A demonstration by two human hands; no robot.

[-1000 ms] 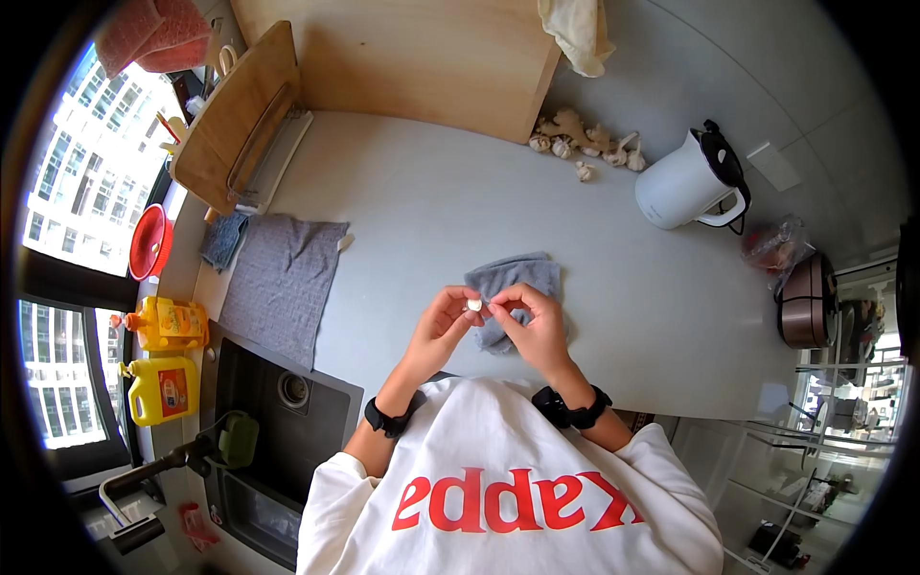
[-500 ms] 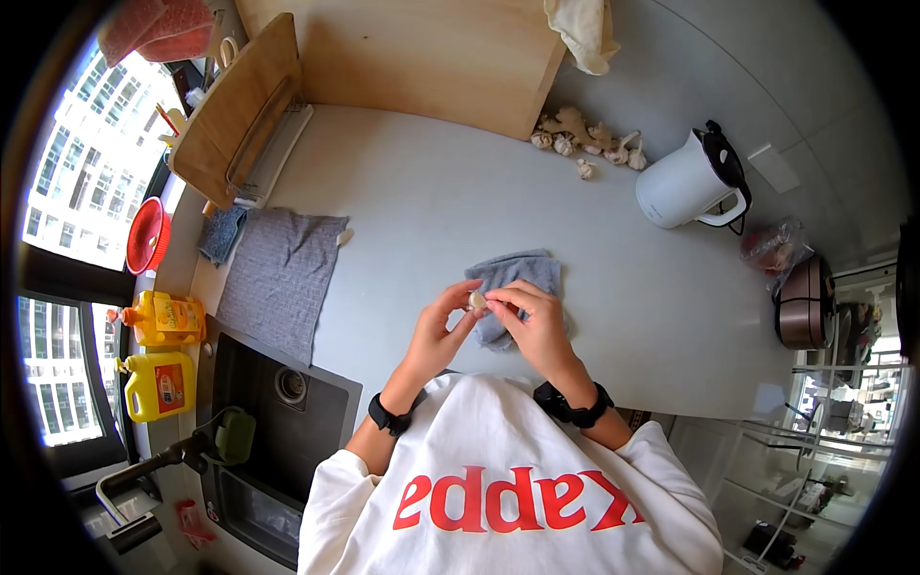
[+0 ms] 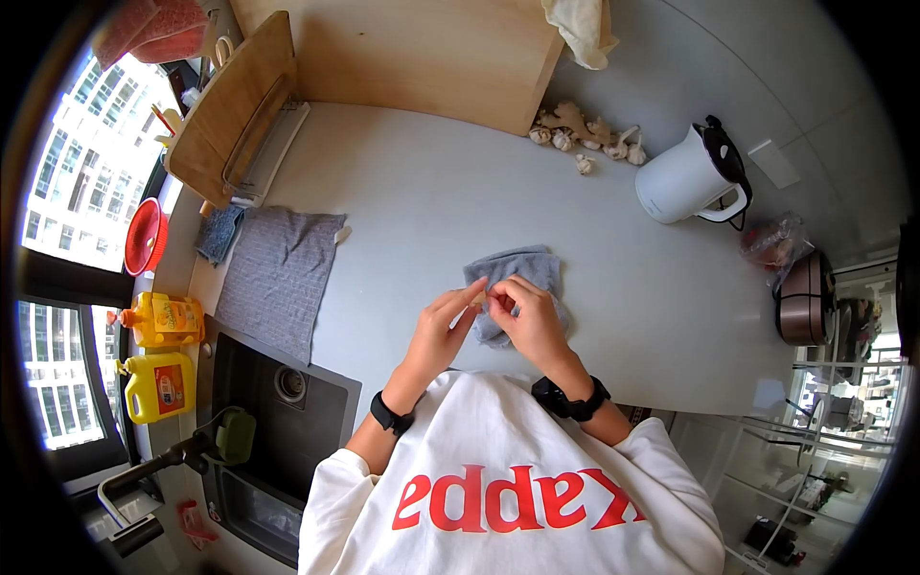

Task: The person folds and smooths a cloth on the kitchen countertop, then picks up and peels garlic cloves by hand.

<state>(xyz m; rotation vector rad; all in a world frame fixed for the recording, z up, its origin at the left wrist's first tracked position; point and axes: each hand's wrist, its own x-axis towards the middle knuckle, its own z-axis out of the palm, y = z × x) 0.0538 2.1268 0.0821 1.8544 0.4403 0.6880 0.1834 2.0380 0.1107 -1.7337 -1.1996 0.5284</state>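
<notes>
Head view. The left hand (image 3: 439, 328) holds a pale piece (image 3: 478, 299) in a narrow pinch, above the left part of the towel (image 3: 522, 262). The right hand (image 3: 533, 326), over the towel, has its fingertips drawn together at the piece; whether they grip anything cannot be told.

Change noted: the piece showed plainly half a second ago and is now mostly covered, with the right fingers more curled. This suggests close fingertip work on its surface, result unconfirmed.

The piece's outline and underside are hidden. The hands cover part of the towel. Garlic (image 3: 585, 165) lies well beyond the towel, to the right.
</notes>
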